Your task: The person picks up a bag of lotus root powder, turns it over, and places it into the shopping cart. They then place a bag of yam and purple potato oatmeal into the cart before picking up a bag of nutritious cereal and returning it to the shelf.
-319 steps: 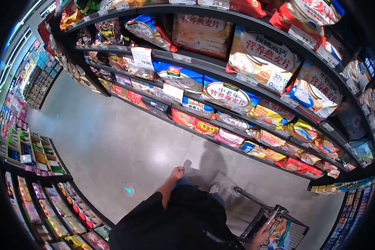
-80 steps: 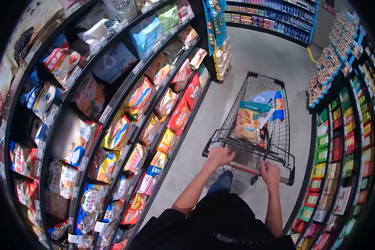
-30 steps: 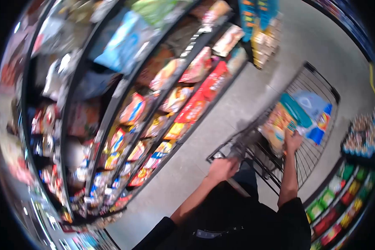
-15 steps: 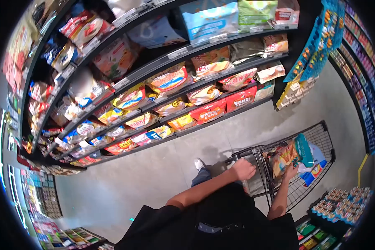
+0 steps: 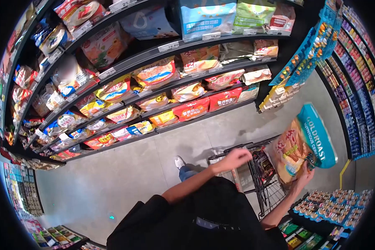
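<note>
The right hand grips the big bag over the cart, so a firm hold should stop it slipping; I can't tell if the bent left hand is open.

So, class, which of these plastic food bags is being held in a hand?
The orange plastic bag with a teal GOLDROAST top: the right hand holds it, while the light-blue plastic bag stands on the black shelf.
</note>
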`<action>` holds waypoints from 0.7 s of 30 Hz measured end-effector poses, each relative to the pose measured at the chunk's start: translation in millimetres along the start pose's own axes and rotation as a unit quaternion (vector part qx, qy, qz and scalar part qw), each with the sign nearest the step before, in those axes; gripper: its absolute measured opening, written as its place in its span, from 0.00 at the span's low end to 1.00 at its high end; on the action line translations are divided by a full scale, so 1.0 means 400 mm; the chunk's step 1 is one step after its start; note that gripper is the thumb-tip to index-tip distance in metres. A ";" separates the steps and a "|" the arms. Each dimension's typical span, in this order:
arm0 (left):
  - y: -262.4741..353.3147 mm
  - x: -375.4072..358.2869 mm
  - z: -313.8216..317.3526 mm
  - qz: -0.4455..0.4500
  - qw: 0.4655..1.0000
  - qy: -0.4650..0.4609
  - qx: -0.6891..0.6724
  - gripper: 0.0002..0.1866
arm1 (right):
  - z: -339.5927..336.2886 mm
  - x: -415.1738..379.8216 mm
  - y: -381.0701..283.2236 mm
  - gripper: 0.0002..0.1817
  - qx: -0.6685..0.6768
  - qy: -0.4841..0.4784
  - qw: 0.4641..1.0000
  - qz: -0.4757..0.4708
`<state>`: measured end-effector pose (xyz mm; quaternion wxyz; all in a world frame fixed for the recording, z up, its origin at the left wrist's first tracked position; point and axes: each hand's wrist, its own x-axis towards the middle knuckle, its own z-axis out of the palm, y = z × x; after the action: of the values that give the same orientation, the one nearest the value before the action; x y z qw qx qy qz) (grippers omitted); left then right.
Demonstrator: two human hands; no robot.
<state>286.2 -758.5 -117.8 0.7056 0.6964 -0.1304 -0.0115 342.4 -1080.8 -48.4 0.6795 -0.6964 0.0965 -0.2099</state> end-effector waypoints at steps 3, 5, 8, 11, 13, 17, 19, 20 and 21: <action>0.076 -0.008 -0.100 -0.107 0.987 0.099 -0.068 0.12 | 0.080 -0.047 -0.107 0.21 0.091 -0.018 0.992 0.088; 0.119 0.000 -0.163 -0.084 0.993 0.082 -0.018 0.24 | 0.120 -0.065 -0.099 0.22 0.118 -0.043 0.986 0.108; 0.131 -0.017 -0.201 -0.127 0.980 0.075 -0.134 0.36 | 0.237 -0.117 -0.125 0.23 0.199 -0.091 0.959 0.183; 0.143 -0.051 -0.249 -0.128 0.971 -0.015 -0.199 0.41 | 0.314 -0.153 -0.137 0.20 0.272 -0.166 0.923 0.214; 0.194 -0.077 -0.256 -0.147 0.977 -0.019 -0.154 0.41 | 0.337 -0.155 -0.130 0.19 0.286 -0.201 0.910 0.224; 0.227 -0.099 -0.230 -0.207 0.969 0.028 -0.133 0.42 | 0.357 -0.150 -0.074 0.15 0.269 -0.237 0.891 0.278; 0.222 -0.113 -0.219 -0.216 0.966 0.065 -0.128 0.38 | 0.364 -0.154 -0.065 0.12 0.244 -0.224 0.896 0.295; 0.216 -0.117 -0.216 -0.217 0.965 0.068 -0.128 0.38 | 0.365 -0.155 -0.058 0.12 0.244 -0.226 0.895 0.297; 0.205 -0.122 -0.215 -0.228 0.963 0.079 -0.117 0.36 | 0.363 -0.153 -0.045 0.11 0.233 -0.229 0.893 0.310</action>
<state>242.6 -662.3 -44.9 0.7689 0.6190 0.0906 -0.1321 346.6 -922.6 -38.9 0.8560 -0.4817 0.0976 0.1607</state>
